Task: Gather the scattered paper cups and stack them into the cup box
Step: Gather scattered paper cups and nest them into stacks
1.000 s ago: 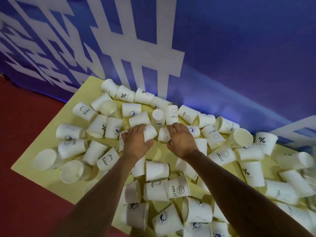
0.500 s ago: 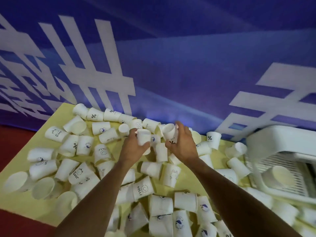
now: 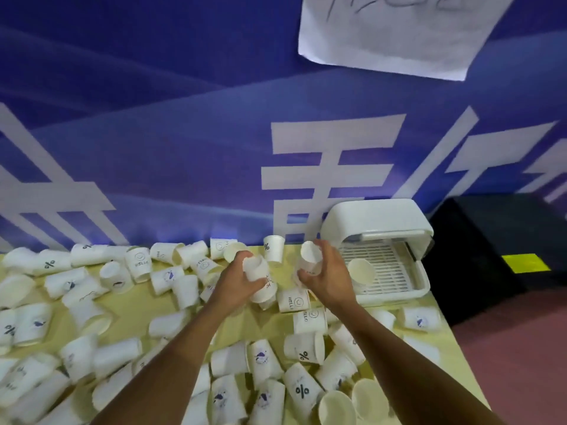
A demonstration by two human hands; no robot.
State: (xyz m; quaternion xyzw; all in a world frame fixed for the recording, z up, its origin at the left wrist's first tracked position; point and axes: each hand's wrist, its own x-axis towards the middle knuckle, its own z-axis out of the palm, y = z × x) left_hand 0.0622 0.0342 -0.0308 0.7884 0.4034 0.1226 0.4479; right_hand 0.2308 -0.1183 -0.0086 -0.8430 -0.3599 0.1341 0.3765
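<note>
Above the desk (image 3: 264, 325), the left hand (image 3: 236, 282) and right hand (image 3: 329, 279) each had a grip wrapped round a paper cup (image 3: 257, 266) at its sidewall, which looked light and easily crushed.

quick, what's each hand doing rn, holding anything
Left hand: grips a paper cup.
Right hand: grips a second paper cup.

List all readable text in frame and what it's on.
"HELLO": left cup; middle cup.
"%": wall cup; front cup.
Banner: big white characters, cropped, not readable.
Sheet: handwriting, blurred.
Other cup logos: too blurred to read.
</note>
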